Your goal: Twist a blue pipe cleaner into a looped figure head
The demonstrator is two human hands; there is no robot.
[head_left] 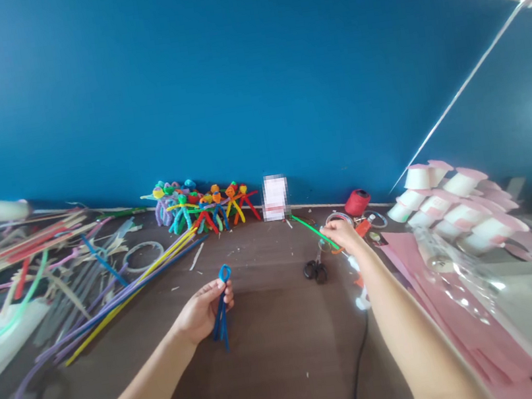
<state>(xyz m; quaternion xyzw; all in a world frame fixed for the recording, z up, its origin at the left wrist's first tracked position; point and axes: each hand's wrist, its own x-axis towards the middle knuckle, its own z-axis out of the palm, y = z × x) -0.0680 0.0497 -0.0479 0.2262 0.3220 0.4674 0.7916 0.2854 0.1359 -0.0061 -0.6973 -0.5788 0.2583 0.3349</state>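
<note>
My left hand (203,312) is closed on a blue pipe cleaner (222,303) that is bent into a small loop at the top, with its twisted ends hanging below my fingers. My right hand (344,236) reaches further out and pinches one end of a green pipe cleaner (311,229), which slants up to the left over the brown table (279,351). Black scissors (315,271) lie just left of my right wrist.
Several finished pipe-cleaner figures (204,207) stand against the blue wall. Loose pipe cleaners and sticks (110,296) pile at the left. A red thread spool (357,202), pink paper (404,252), white cups (441,203) and a black cable (358,362) are at the right.
</note>
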